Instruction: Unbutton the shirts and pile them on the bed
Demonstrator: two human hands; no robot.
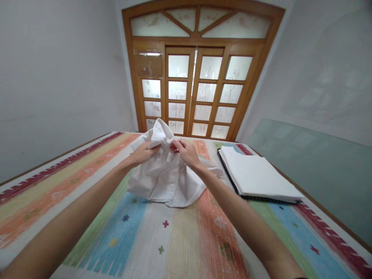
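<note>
A white collared shirt (171, 178) lies bunched on the striped cloth, its collar end lifted upright between my hands. My left hand (145, 152) is closed on the shirt just below the collar, its fingertips partly hidden in the fabric. On the other side, my right hand (186, 149) pinches the shirt's front near the collar opening. The lower front with its button strip rests on the cloth, towards me.
A striped, patterned cloth (162, 236) covers the table. At the right lies a stack of folded white fabric (258, 172) with a dark layer beneath. A pale green panel (314, 166) borders the right edge. Wooden glass-paned doors (190, 99) stand beyond the far end.
</note>
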